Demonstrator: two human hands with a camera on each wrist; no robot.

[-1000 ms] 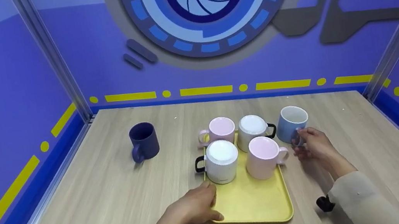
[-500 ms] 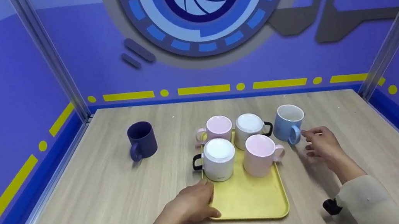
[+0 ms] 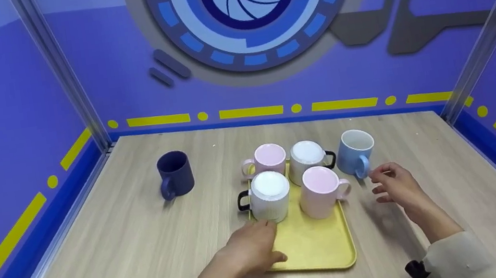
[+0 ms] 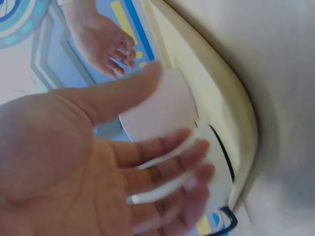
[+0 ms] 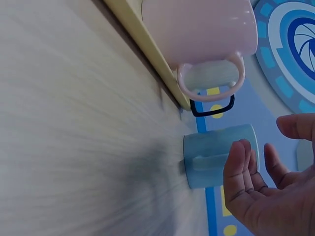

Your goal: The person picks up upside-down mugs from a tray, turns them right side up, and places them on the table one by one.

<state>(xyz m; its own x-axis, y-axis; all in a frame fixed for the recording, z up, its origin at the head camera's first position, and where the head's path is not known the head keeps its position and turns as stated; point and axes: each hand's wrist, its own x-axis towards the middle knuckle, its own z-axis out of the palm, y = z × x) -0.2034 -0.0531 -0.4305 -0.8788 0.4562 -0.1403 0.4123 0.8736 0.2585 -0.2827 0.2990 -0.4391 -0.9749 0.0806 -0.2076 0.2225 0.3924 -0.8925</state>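
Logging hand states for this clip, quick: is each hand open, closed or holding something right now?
Left hand: open, holding nothing, at the yellow tray.
Right hand: open, holding nothing, near the light blue mug.

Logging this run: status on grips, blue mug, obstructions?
Left grip empty, at left edge of tray. Right grip empty, beside blue mug. Blue mug upright on table. Nothing visible between it and right grip.

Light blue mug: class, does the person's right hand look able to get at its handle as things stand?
Probably yes. The right hand is empty and close to the light blue mug, whose handle sticks out on the person's side; no other mug stands between them.
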